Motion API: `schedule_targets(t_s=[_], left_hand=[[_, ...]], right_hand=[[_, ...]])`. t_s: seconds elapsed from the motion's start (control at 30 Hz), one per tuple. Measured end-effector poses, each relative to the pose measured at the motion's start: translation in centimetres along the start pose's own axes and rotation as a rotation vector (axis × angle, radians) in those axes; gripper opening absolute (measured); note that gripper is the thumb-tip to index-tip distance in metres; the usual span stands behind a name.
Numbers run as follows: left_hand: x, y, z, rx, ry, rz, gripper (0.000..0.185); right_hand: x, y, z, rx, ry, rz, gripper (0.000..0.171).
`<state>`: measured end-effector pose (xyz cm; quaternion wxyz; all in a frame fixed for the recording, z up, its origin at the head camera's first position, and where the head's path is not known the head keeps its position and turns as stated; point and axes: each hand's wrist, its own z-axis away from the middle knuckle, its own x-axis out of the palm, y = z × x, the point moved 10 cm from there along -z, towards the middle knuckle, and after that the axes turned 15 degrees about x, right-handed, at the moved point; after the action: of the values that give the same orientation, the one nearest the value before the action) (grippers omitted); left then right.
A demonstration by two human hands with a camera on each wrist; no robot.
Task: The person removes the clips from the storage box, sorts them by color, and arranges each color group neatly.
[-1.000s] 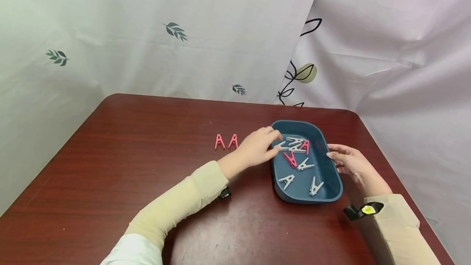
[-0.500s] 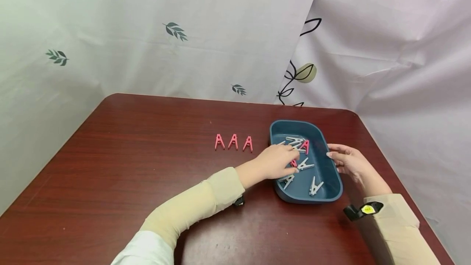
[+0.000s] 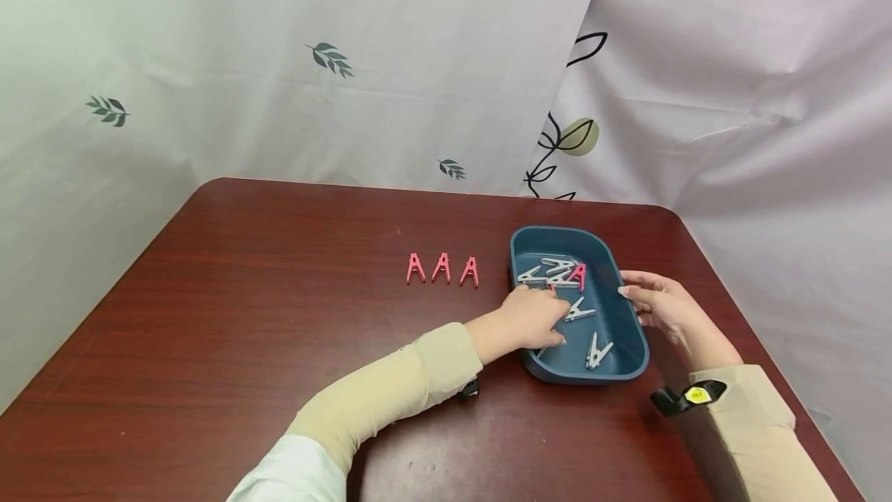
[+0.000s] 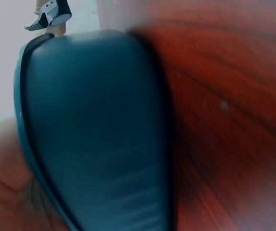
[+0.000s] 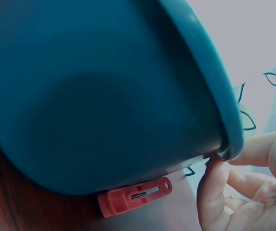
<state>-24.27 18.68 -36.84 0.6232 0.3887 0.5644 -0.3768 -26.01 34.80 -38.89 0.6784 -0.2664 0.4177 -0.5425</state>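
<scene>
Head view shows me the blue tray (image 3: 630, 331) on the right part of the dark red table (image 3: 279, 347), near its right edge. Inside it I count several white clothespins (image 3: 598, 352) and one pink clothespin (image 3: 578, 276) toward the far end. My left hand (image 3: 533, 318) reaches over the tray's left rim with the fingers curled down among the pins; whether they are clamped on one I cannot tell, since the hand covers its own fingertips. My right hand (image 3: 658, 304) rests against the tray's right rim, fingers fairly straight and touching the outer wall; the right wrist view shows a fingertip (image 5: 215, 180) at the rim's underside. Three pink pins (image 3: 442, 269) stand in a row on the table just left of the tray, apart from it. Left of that row the tabletop runs open to the rounded far-left corner; white curtains (image 3: 418, 68) close in behind.
</scene>
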Motion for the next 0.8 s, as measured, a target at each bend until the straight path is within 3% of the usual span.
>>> schedule_targets(t_s=[0.13,0.33,0.57,0.8], left_hand=[[0.7,-0.1,-0.2,-0.098,-0.059,-0.03,0.043],[1.3,-0.2,-0.4,-0.198,-0.107,-0.046,0.028],[1.4,-0.2,-0.6,-0.19,-0.087,-0.05,0.016],[0.6,-0.3,-0.4,-0.16,0.004,-0.015,0.016]], right_hand=[[0.0,0.0,0.0,0.003,-0.001,0.004,0.054],[0.0,-0.1,0.0,0.007,0.01,0.009,0.058],[0.0,0.0,0.2,0.013,0.016,-0.004,0.056],[-0.1,-0.1,0.2,0.013,0.016,-0.001,0.055]])
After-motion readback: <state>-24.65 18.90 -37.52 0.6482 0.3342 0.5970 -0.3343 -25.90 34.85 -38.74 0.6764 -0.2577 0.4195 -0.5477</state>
